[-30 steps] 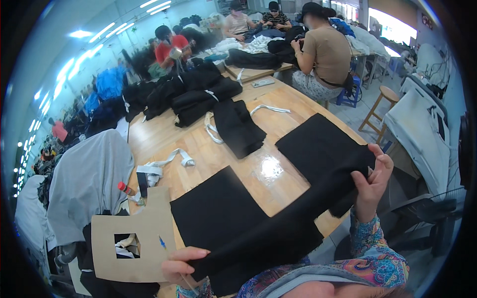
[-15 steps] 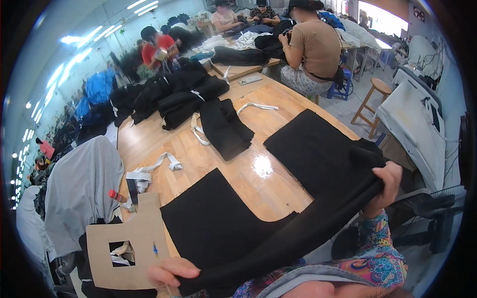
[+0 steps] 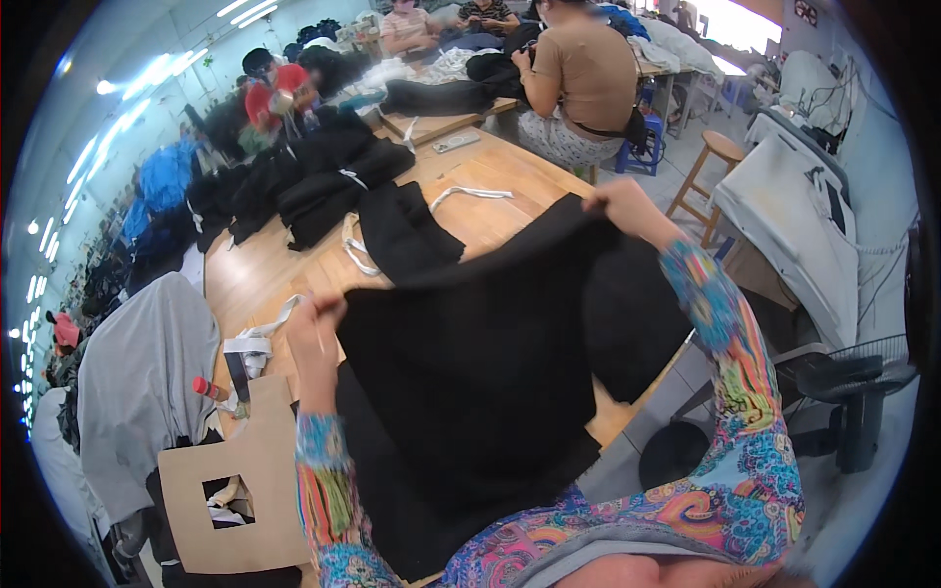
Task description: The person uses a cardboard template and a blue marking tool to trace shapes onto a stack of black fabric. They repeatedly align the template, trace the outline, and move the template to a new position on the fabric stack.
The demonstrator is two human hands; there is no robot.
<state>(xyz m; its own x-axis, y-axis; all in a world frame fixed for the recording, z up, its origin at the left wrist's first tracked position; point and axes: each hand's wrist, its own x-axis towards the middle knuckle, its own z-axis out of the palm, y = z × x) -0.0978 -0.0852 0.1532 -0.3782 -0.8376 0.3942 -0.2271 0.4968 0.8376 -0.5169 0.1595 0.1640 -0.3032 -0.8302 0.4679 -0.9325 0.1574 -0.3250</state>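
Both my hands hold up a piece of black fabric [image 3: 470, 382] by its far edge. My left hand [image 3: 316, 328] pinches the left corner; something thin and pale shows against it, too blurred to name. My right hand [image 3: 632, 209] is closed on the right corner, farther out over the wooden table [image 3: 255, 260]. The cloth hangs toward me and hides much of the table's near part. More black fabric lies beneath it, showing at the right. To the left of my left forearm rests a tan cardboard pattern [image 3: 181, 500] with a square cut-out.
Beyond the cloth lie a folded black piece [image 3: 397, 230], white strips [image 3: 475, 192] and heaped black bundles [image 3: 319, 186]. A red-capped bottle [image 3: 208, 389] is near the pattern. A fan [image 3: 863, 392] and wooden stool [image 3: 711, 167] stand right. Several people sit or stand beyond the table.
Both hands have moved away from my body, carrying the cloth's near edge up and over to the far side. The pen seen in my left hand no longer shows clearly. The view has shifted slightly.
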